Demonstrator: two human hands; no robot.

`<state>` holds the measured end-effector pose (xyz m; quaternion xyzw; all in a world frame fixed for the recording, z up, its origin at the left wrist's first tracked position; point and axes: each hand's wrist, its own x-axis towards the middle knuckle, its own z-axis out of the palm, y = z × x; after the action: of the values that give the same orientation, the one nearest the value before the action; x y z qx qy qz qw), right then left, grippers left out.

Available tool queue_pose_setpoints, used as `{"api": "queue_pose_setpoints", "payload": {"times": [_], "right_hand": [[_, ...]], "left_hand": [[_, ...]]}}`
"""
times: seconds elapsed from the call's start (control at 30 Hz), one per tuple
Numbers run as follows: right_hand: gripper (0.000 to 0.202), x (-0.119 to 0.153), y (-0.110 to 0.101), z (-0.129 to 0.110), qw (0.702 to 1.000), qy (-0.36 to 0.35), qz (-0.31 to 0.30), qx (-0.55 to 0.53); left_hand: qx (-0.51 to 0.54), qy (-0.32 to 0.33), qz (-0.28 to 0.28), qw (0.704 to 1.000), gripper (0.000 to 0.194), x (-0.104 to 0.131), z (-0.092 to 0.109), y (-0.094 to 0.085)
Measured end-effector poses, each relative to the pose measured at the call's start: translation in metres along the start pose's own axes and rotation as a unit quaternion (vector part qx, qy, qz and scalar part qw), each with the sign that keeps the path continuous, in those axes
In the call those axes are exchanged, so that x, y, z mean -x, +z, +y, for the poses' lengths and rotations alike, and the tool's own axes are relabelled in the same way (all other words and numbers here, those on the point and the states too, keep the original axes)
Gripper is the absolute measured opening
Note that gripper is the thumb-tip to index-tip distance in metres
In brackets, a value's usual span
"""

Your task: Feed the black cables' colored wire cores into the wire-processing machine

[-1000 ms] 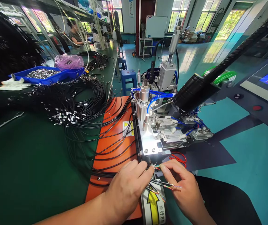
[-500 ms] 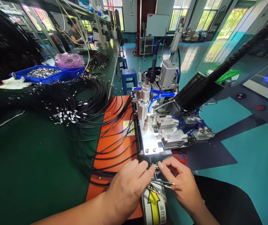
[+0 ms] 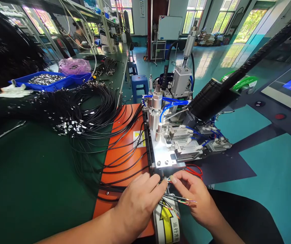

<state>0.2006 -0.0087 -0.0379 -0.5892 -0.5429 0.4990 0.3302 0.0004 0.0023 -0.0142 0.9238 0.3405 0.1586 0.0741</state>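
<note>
Cables (image 3: 112, 187) across orange panel (image 3: 102, 207), teal floor (image 3: 275, 169) beyond

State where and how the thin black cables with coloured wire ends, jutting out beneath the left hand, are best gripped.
Probably by the black sheaths, just short of the splayed coloured wires, pinched from above on the near side. The sheaths lie closer together there; the thin wires fan apart, and the bare right hand crowds the far side.
</note>
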Motion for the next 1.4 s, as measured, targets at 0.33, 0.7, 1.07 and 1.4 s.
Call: {"api": "queue_pose_setpoints", "payload": {"times": [0.33,0.7,1.07,1.4], "right_hand": [[0.031,-0.003,0.002,0.004,1.000,-0.023,-0.005,0.000],[0.026,0.014,0.003,0.002,0.996,-0.038,0.064,0.057],[0.028,0.012,0.008,0.004,0.995,-0.060,0.052,0.058],[0.022,0.007,0.000,0.002,0.989,-0.089,0.059,0.100]], "left_hand": [[-0.003,0.005,-0.001,1.000,0.027,0.000,-0.001,0.000],[0.006,-0.002,-0.013,1.000,0.026,-0.002,0.001,-0.004],[-0.023,0.011,-0.013,1.000,0.025,-0.002,-0.001,-0.002],[-0.043,0.013,0.014,0.999,0.023,-0.002,-0.001,0.001]]}}
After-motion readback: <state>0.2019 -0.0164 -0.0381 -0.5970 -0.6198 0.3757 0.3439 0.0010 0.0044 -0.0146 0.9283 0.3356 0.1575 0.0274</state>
